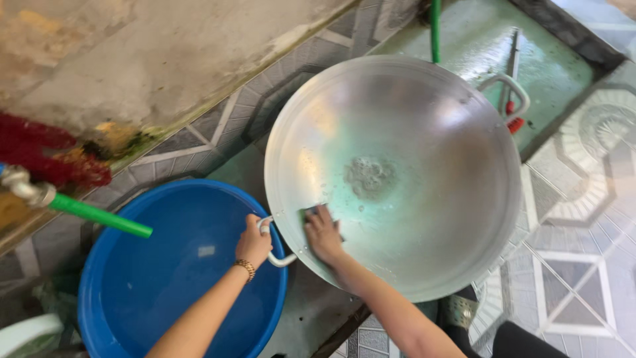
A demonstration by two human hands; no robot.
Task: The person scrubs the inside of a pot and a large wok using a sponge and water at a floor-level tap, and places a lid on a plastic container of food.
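Both hands are on the big round silver metal wok (424, 159), which sits tilted on the wet green floor (556, 73). With my left hand (254, 242), gold bracelet (246, 267) at the wrist, I grip the wok's near loop handle (278, 257), fingers curled around it. Under my right hand (324, 235) I press a green scouring pad (309, 213) flat against the inner wall near the rim. Soap foam (369, 176) gathers in the bottom. Just beside the wok stands a round blue plastic basin (165, 265), below a green-spouted tap (86, 213).
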